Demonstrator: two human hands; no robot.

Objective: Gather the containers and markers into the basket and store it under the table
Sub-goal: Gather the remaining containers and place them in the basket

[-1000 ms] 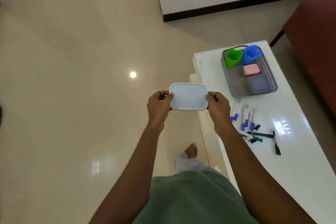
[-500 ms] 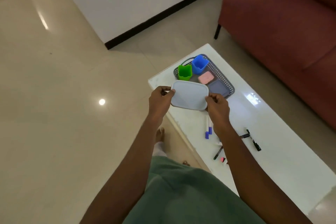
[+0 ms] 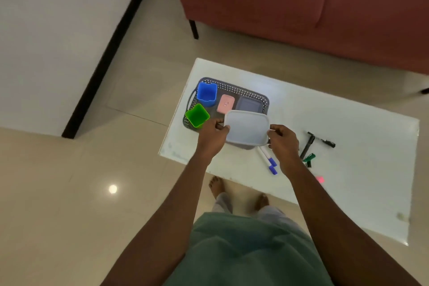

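I hold a pale grey lidded container between both hands, just above the near right corner of the dark grey basket. My left hand grips its left edge and my right hand its right edge. Inside the basket stand a blue cup and a green cup, with a pink box and a dark grey-blue container beside them. Blue-capped markers, black markers and a green marker lie loose on the white table. A pink cap peeks out beside my right forearm.
A dark red sofa stands beyond the table, one black leg on the cream tiled floor. A white wall with a black skirting runs at the left. My bare feet are at the table's near edge.
The view has swung right and the table has come square in front of me. The container, held in both hands throughout, has moved from beside the table to over the basket's near corner.
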